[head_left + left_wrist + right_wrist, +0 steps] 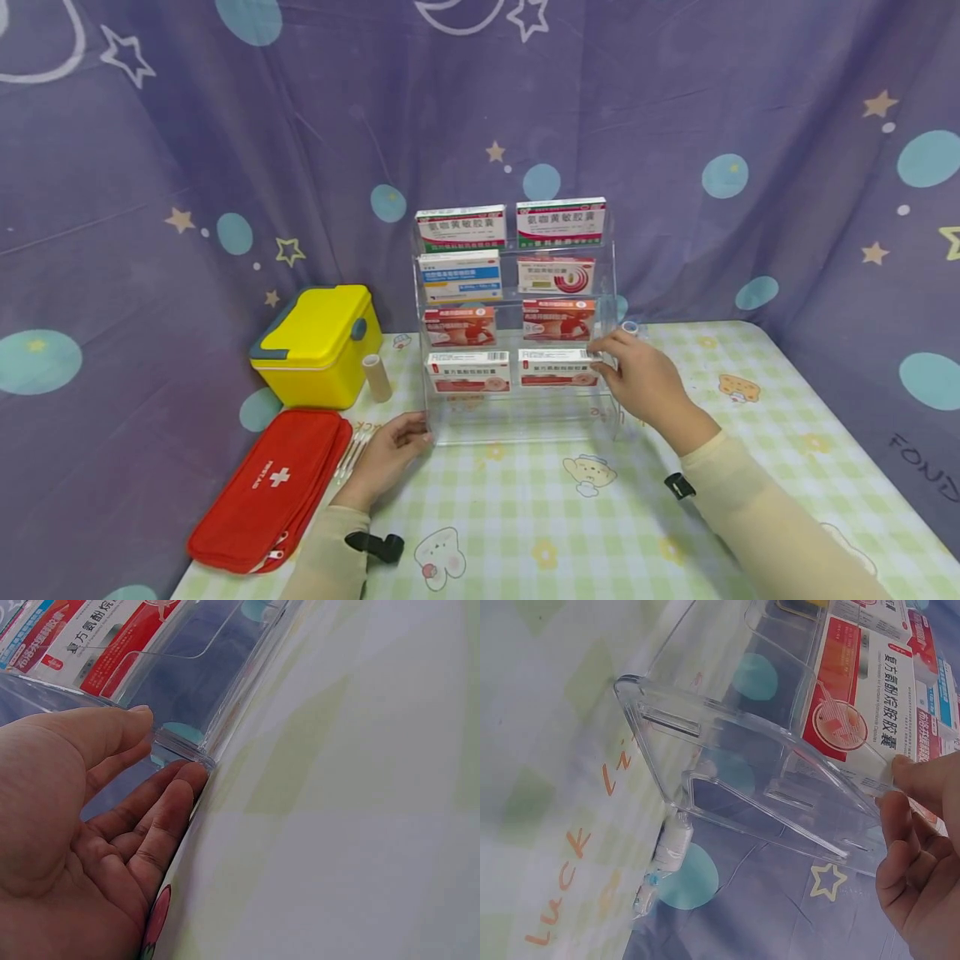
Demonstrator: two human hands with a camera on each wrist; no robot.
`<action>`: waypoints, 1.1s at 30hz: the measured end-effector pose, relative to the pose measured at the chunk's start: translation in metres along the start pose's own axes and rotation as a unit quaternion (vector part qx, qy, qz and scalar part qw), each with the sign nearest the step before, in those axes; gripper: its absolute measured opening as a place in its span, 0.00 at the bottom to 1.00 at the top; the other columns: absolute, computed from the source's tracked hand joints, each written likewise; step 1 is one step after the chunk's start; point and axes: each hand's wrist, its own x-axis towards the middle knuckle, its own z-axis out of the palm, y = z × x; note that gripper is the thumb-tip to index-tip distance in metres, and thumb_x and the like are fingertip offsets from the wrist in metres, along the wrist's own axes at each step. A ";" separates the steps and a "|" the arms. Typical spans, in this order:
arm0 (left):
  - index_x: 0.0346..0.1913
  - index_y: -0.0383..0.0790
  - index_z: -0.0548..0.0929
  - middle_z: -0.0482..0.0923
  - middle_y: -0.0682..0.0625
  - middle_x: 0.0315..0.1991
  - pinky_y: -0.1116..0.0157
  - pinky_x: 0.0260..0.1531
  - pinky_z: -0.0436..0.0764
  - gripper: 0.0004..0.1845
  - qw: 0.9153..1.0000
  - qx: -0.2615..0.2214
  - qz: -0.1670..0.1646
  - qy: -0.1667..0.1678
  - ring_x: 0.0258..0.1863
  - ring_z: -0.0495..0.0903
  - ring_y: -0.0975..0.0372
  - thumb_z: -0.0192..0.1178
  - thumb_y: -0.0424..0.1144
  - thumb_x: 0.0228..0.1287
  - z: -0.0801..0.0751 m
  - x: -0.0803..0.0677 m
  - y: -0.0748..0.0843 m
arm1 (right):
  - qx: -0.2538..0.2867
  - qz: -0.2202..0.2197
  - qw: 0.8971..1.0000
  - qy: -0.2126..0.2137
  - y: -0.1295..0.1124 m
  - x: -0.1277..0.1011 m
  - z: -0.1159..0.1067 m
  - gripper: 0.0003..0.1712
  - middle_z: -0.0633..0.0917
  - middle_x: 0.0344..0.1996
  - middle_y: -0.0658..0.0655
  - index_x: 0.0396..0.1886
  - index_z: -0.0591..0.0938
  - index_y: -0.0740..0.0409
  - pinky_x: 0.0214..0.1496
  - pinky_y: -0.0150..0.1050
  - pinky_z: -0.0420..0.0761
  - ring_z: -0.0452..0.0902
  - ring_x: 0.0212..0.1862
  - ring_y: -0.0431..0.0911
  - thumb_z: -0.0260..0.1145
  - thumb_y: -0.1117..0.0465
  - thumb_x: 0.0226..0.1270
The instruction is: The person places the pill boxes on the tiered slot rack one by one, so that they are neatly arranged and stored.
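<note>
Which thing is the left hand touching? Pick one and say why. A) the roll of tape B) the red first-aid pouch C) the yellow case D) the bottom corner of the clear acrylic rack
D: the left hand rests with straight fingers against the lower front corner of the clear acrylic rack, apart from the red first-aid pouch and the yellow case.
</note>
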 end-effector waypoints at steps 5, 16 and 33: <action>0.66 0.31 0.79 0.85 0.42 0.53 0.57 0.54 0.81 0.23 1.000 0.001 0.001 0.002 0.51 0.84 0.53 0.67 0.32 0.72 -0.001 -0.002 0.002 | -0.005 -0.001 1.000 0.002 -0.002 -0.001 0.002 0.14 0.84 0.44 0.48 0.52 0.88 0.50 0.23 0.39 0.71 0.71 0.23 0.38 0.76 0.60 0.68; 0.67 0.36 0.80 0.85 0.45 0.54 0.55 0.57 0.80 0.23 1.000 0.002 -0.001 -0.002 0.52 0.83 0.55 0.68 0.36 0.72 -0.001 0.010 -0.023 | 0.001 -0.005 1.000 0.018 -0.003 -0.002 0.005 0.14 0.83 0.45 0.50 0.50 0.88 0.51 0.21 0.37 0.70 0.68 0.23 0.37 0.77 0.61 0.66; 0.66 0.39 0.81 0.86 0.47 0.52 0.62 0.52 0.82 0.23 1.000 0.014 0.016 -0.010 0.49 0.84 0.58 0.69 0.36 0.71 -0.002 0.014 -0.033 | 0.054 0.022 0.996 0.068 0.010 -0.032 -0.016 0.16 0.84 0.45 0.47 0.49 0.89 0.52 0.25 0.36 0.75 0.75 0.28 0.36 0.78 0.68 0.63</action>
